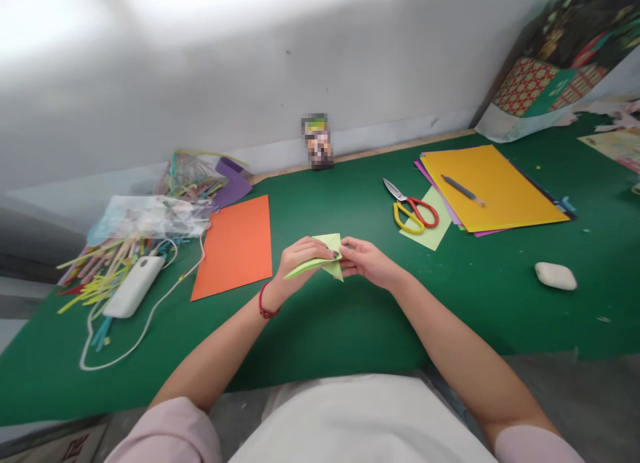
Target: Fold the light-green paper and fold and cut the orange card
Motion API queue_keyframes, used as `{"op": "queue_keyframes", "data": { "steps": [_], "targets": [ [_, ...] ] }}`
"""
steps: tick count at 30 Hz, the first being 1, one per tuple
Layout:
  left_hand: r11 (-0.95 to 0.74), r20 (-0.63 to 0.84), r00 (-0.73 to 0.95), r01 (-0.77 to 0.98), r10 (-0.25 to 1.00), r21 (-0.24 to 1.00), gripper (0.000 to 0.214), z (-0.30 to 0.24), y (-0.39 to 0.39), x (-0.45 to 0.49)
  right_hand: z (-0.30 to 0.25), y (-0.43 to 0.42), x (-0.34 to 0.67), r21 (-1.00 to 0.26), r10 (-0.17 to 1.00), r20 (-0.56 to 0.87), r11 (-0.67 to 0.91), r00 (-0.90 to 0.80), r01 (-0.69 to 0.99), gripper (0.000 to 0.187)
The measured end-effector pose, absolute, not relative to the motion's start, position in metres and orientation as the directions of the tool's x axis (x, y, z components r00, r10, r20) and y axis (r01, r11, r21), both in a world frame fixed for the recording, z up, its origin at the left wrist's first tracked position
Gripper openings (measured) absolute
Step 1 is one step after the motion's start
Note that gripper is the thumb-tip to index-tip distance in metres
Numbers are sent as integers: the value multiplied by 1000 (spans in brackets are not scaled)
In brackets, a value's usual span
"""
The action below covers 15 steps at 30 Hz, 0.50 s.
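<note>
Folded light-green paper [329,239], one: being held at the centre of the frame. Left hand [299,257]: gripping its body, fingers closed over it. Right hand [367,261]: pinching its right edge. Orange paper sheet [235,246]: lying left of centre. Scissors [401,197]: resting right of centre, partly over a light-green sheet [435,239]. Pen [463,190]: lying on stacked coloured sheets [510,189], upper right.
</note>
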<state>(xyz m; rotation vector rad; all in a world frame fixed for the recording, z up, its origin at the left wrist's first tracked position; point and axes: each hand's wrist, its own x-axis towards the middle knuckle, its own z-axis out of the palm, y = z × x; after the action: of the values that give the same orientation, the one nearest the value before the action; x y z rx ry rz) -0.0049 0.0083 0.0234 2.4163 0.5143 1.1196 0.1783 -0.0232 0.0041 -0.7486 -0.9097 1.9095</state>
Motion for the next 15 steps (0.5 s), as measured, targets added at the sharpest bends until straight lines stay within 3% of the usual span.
{"op": "queue_keyframes", "data": {
  "steps": [9, 15],
  "targets": [
    [-857, 699, 529, 115, 481, 503, 9, 9, -3, -12, 1, -27, 175, -793, 853, -204, -431, -480, -430, 40],
    [-869, 667, 585, 145, 461, 473, 14, 2, -12, -24, 4, -34, 169, -848, 867, -261, -416, -425, -328, 34]
  ]
}}
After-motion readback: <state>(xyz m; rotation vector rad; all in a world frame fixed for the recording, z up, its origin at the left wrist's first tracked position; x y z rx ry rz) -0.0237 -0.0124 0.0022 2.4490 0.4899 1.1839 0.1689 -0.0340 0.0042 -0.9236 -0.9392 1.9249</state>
